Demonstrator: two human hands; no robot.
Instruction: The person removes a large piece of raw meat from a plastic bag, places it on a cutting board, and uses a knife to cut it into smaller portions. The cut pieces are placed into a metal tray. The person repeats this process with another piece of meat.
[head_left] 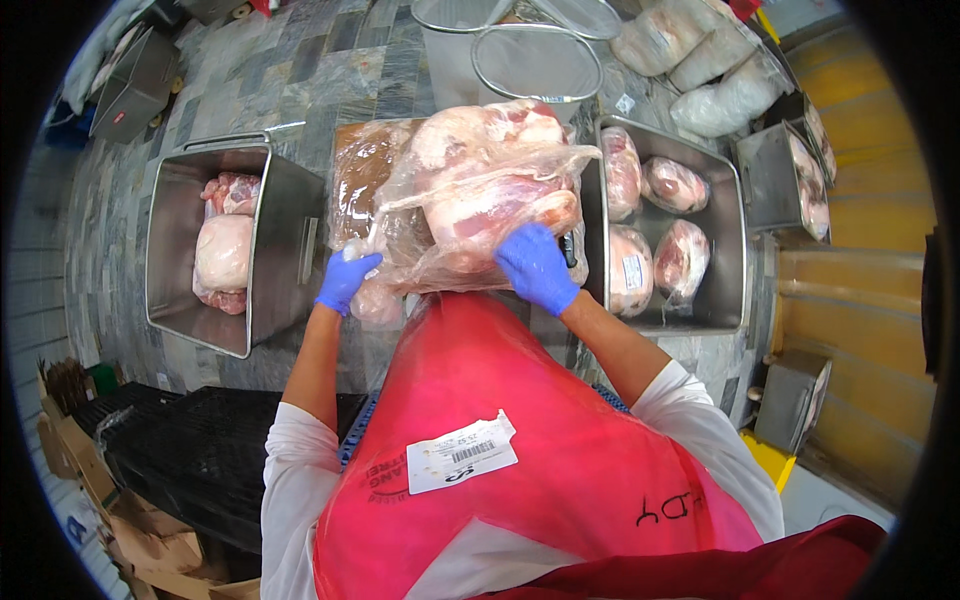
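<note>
A large raw piece of meat (470,205), pink with pale fat, lies in front of me inside a loose clear plastic bag (395,245). It rests on a brown board (362,165), partly covered by the plastic. My left hand (347,278), in a blue glove, is closed on a gathered end of the bag at the left. My right hand (537,268), also blue-gloved, is curled against the near right side of the meat. Its fingers are slightly blurred, and what they hold is hidden. A small dark object (568,250) shows just beside it.
At the left stands a metal bin (250,290) with unwrapped meat. Another metal bin (742,270) with several bagged pieces is at the right. Mesh-like round-rimmed baskets (538,62) stand beyond the board. Bagged meat (725,95) lies far right. Black plastic pallets (190,460) lie near left.
</note>
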